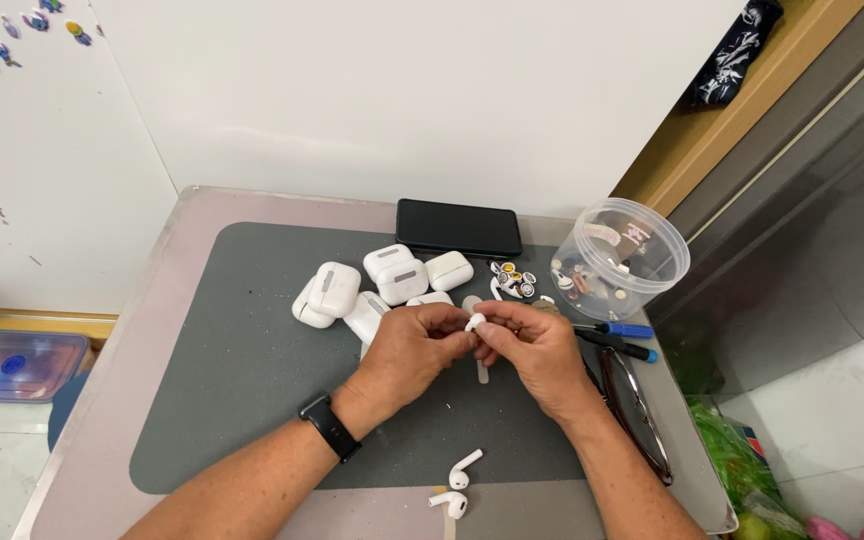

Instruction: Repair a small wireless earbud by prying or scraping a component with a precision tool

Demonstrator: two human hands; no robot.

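White earbud (475, 322) pinched between the fingertips of both hands, left hand (414, 350) and right hand (535, 350) closed on it above the grey mat (242, 380). Beyond the hands: white charging cases (382, 280). Nearer the wrists: two loose earbuds (457, 485) on the desk (92, 440).

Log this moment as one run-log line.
left hand: pinching white earbud | right hand: pinching same earbud | near edge: two loose earbuds | behind hands: white charging cases | surface: grey mat
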